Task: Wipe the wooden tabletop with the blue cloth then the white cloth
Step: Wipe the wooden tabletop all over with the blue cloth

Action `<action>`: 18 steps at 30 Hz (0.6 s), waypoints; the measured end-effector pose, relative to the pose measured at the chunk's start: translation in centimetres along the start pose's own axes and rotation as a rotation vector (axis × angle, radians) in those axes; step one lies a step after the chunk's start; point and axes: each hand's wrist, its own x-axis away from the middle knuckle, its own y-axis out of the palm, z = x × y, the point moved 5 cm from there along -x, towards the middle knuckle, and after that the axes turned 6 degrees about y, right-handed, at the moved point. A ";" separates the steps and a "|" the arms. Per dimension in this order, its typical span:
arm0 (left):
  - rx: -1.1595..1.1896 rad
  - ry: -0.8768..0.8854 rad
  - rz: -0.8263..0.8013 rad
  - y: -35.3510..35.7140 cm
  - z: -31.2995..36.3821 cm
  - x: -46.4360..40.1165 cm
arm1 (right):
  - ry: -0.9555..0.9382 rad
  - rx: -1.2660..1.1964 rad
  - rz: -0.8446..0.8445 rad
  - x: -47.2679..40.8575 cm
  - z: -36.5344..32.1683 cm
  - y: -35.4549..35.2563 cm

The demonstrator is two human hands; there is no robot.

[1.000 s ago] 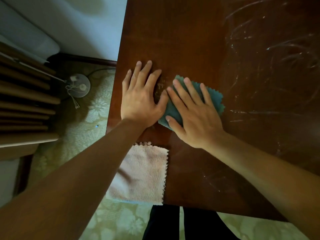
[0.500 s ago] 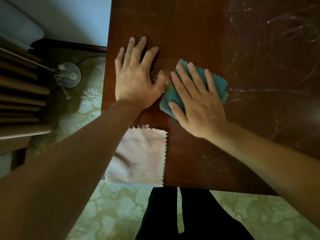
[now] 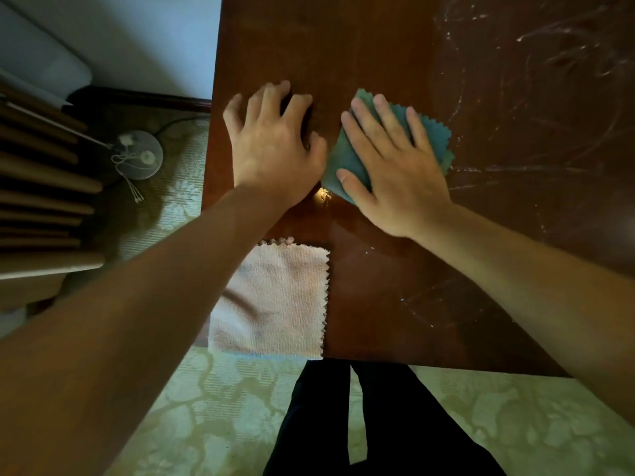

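A dark wooden tabletop (image 3: 378, 46) fills the upper right, with pale smear marks on its right part. My right hand (image 3: 391, 163) presses flat on a folded blue cloth (image 3: 429, 132) with zigzag edges near the table's left side. My left hand (image 3: 271, 146) rests on the wood just left of the cloth, fingers curled at the tips and holding nothing. A white cloth (image 3: 278, 300) lies flat at the table's near left corner, partly hidden under my left forearm.
The table's left edge (image 3: 214, 132) drops to a patterned green floor (image 3: 213, 424). A round white device with cords (image 3: 139, 154) lies on the floor beside wooden slats (image 3: 41, 201). My dark trouser legs (image 3: 360, 424) stand at the near edge.
My left fingers have curled from flat and spread to bent at the tips. My right hand stays flat on the blue cloth, and both hands sit slightly apart compared with before.
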 end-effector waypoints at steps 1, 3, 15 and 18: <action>-0.013 -0.020 -0.001 -0.1 0.6 0.6 | 0.004 -0.004 -0.002 1.1 -0.2 0.2; 0.000 -0.056 -0.014 0.1 1.9 3.1 | 0.000 -0.005 -0.015 4.0 -0.7 0.7; 0.008 -0.045 0.044 2.1 3.0 9.8 | -0.023 -0.004 -0.043 4.3 1.1 0.6; -0.003 -0.052 0.051 2.0 2.9 9.9 | -0.012 0.002 -0.056 4.3 0.8 0.5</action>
